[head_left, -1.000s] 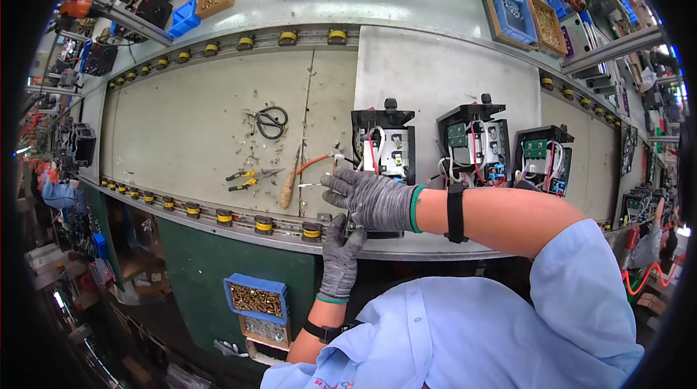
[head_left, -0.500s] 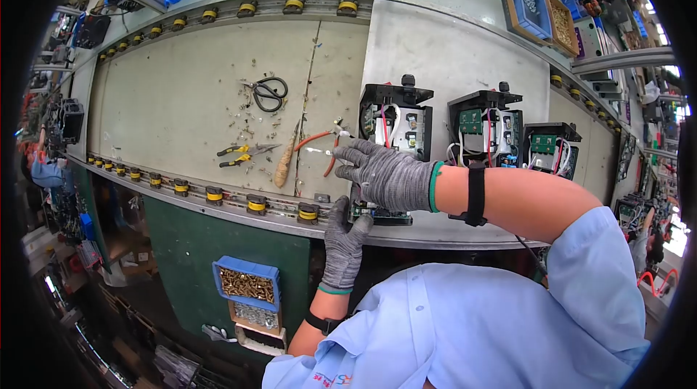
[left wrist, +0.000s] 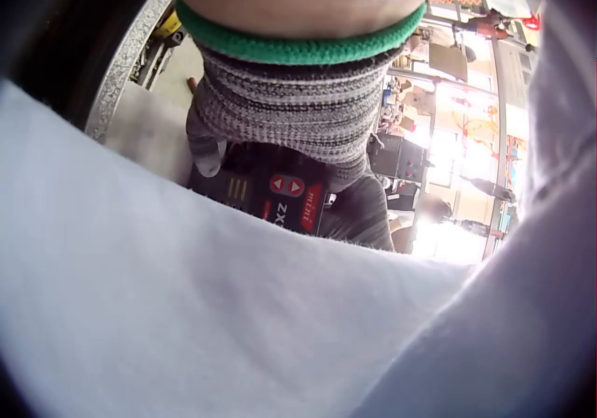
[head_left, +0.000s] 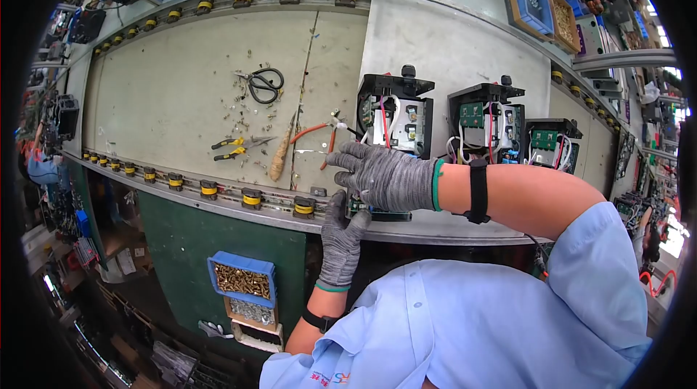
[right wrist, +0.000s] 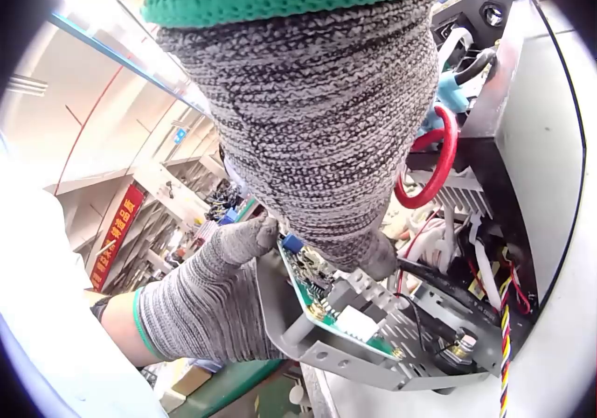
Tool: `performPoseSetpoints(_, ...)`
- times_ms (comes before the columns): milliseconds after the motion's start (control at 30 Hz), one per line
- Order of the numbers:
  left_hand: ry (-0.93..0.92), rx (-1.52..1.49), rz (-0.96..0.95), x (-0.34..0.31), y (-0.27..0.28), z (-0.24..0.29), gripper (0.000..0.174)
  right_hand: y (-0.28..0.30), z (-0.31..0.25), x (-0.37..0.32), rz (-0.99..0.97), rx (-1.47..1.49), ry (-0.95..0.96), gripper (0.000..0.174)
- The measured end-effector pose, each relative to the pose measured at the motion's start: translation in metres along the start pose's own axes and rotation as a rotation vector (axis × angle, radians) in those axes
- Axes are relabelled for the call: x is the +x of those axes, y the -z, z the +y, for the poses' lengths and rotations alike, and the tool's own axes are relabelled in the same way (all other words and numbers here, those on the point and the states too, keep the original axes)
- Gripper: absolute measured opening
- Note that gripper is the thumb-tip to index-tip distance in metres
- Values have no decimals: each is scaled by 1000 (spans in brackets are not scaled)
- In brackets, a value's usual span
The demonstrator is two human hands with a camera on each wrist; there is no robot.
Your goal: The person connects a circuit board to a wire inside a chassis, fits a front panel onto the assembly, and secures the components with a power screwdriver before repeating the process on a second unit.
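Note:
At the bench's near edge, a grey-gloved left hand (head_left: 340, 240) grips the front panel of an opened machine. The left wrist view shows this dark control panel (left wrist: 298, 203), with red arrow buttons, between its fingers. Behind the panel is a green circuit board (right wrist: 303, 292) in the right wrist view. The gloved right hand (head_left: 388, 177) lies over the machine (head_left: 396, 124), some fingers spread leftward. One fingertip (right wrist: 378, 257) is beside a black cable (right wrist: 448, 283); I cannot tell whether the right hand pinches anything. An orange-red cable (head_left: 311, 132) bends on the bench left of it.
Two similar opened machines (head_left: 485, 124) (head_left: 553, 143) stand to the right. Yellow-handled pliers (head_left: 236, 146), black-handled scissors (head_left: 263, 85) and a tool with a wrapped tan handle (head_left: 279, 161) lie left among scraps. A blue bin of brass screws (head_left: 242, 280) sits below the bench edge.
The head view has shifted, and bench things sit higher in it. The right hand has moved slightly right, showing more of the orange-red cable. The left hand keeps its grip on the panel.

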State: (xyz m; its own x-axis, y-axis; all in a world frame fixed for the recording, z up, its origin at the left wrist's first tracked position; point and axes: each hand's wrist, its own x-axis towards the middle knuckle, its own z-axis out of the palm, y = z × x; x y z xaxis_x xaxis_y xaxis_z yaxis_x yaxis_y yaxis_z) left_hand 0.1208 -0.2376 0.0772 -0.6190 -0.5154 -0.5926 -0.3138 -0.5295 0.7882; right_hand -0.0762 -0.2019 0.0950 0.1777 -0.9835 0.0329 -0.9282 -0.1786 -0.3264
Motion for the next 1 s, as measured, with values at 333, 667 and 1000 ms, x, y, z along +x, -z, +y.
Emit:
performPoseSetpoints(333,6,-65,-4,1,1,-3,76,14,4,8,-281,-8,83,35)
performPoseSetpoints(667,-64,48,29,8,7,-28,78,15,1,6,-298,-84,128,33)
performPoseSetpoints(1000,40,216,-112,33,24,-16,93,98,-40,-90,401,349,-706,14)
